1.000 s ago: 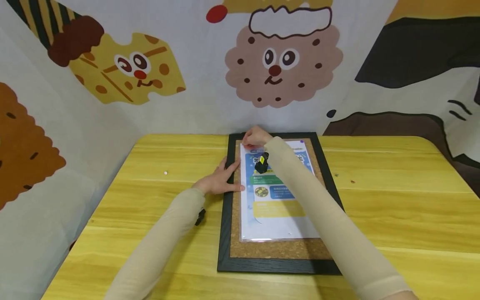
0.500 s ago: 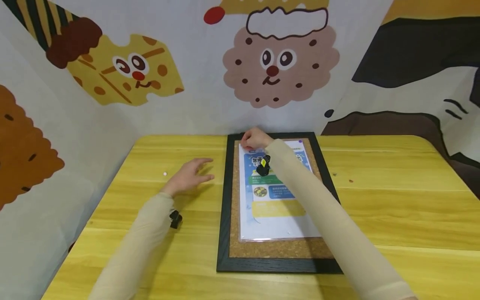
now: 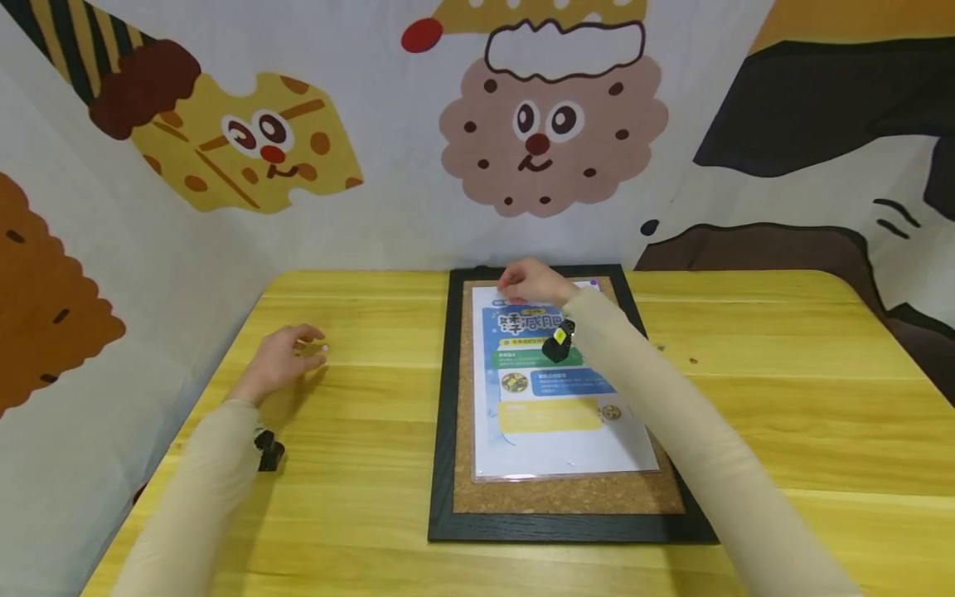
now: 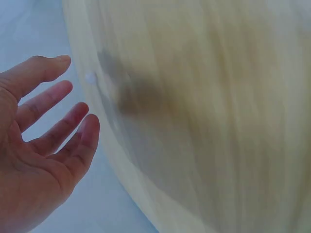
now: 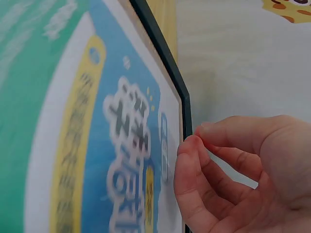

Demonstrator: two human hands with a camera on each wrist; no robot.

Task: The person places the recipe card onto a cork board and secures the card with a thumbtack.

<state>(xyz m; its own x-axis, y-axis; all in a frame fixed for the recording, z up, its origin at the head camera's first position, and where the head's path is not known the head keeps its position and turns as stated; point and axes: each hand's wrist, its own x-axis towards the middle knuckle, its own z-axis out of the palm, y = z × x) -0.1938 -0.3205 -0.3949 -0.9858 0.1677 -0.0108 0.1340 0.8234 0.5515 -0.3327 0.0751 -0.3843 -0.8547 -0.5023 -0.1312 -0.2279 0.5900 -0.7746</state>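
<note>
A laminated poster (image 3: 552,448) with blue, green and yellow panels lies on a black-framed corkboard (image 3: 567,497). Over its top edge my right hand (image 3: 539,282) hangs with curled fingers. In the right wrist view, that hand's (image 5: 228,170) thumb and forefinger tips meet; no object shows between them. A purple pushpin (image 3: 593,283) sits at the poster's top right corner. At the left, my left hand (image 3: 279,361) hovers over the table, fingers loosely bent and apart. By its fingertips lies a tiny white piece (image 3: 325,348), blurred in the left wrist view, its kind unclear.
The yellow wooden table (image 3: 373,464) meets a cartoon-printed cloth (image 3: 403,224) at its back and left edges. Small dark and reddish bits (image 3: 694,361) lie right of the board. Both wrists carry small black cameras (image 3: 270,450).
My left hand has left the board's left edge and travelled left to the white piece. My right hand has shifted slightly right from the poster's top left corner.
</note>
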